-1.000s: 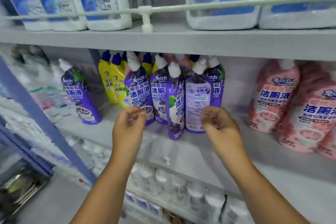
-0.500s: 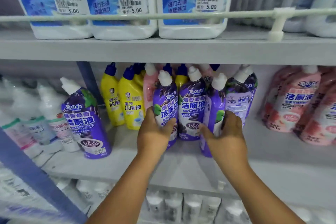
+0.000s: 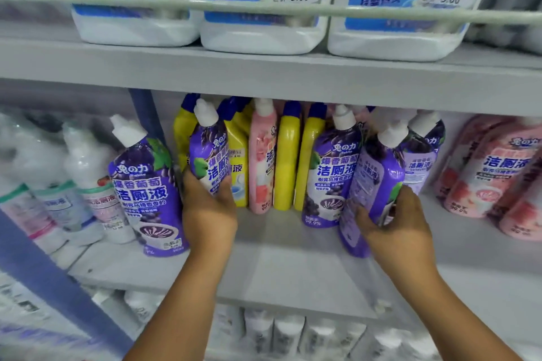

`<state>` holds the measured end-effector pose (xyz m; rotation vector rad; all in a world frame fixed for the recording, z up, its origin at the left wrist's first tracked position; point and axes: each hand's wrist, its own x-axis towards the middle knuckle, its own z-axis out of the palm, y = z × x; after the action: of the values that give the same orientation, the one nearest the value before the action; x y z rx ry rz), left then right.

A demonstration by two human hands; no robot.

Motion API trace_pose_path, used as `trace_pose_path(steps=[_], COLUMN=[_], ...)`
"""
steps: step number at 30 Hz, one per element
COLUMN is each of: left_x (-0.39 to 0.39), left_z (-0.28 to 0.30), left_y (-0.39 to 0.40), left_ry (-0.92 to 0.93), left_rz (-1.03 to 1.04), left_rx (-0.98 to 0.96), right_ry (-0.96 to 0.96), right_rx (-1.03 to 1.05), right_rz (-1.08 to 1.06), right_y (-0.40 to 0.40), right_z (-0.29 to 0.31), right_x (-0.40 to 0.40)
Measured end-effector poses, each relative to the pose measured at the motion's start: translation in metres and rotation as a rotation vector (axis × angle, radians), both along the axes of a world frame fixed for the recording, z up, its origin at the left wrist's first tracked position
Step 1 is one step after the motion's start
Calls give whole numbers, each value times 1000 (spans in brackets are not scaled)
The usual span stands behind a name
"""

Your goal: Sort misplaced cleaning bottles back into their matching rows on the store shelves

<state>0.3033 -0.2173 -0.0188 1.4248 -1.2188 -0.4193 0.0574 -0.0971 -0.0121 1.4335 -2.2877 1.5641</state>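
Two purple bottles are in hand on the middle shelf [image 3: 278, 272]. The left hand [image 3: 209, 211] grips the lower body of one purple bottle [image 3: 208, 152], fingers curled round it; this bottle stands in front of the yellow bottles [image 3: 289, 155], white cap leaning slightly left. The right hand [image 3: 393, 231] grips a second purple bottle [image 3: 371, 184] by its lower half, thumb across the front; this bottle tilts with its cap to the right and its back label facing outward. Its base is near the shelf's front.

Just left of the tilted bottle a third purple bottle [image 3: 331, 173] stands with its front label outward, touching or nearly touching it. Another purple bottle [image 3: 422, 155] stands behind, to the right. A single pink bottle [image 3: 262, 155] stands between yellow bottles in the middle group. A lone purple bottle [image 3: 146, 190] stands further left, beside white bottles [image 3: 88, 184] that are blurred. A row of pink bottles [image 3: 492, 173] occupies the right end of the shelf.

On the shelf above, large white jugs [image 3: 264, 3] with blue labels carry price tags reading 5.00, behind a rail [image 3: 352, 10].
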Motion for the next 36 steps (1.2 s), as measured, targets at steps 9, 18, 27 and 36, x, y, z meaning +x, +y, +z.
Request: trace_pose_path(steps=[9, 18, 27, 36], left_x=[-67, -135, -89, 56], left_z=[14, 45, 42, 59], left_y=[65, 20, 68, 114], left_ry=[-164, -174, 65, 136], left_rz=[-233, -481, -428, -61], left_rx=[-536, -117, 50, -28], right_ry=[-100, -175, -266, -352], right_rx=[57, 101, 89, 115], right_rz=[85, 292, 397, 616], right_y=[4, 22, 22, -15], right_z=[3, 2, -5, -4], right_x=[-12, -30, -32, 13])
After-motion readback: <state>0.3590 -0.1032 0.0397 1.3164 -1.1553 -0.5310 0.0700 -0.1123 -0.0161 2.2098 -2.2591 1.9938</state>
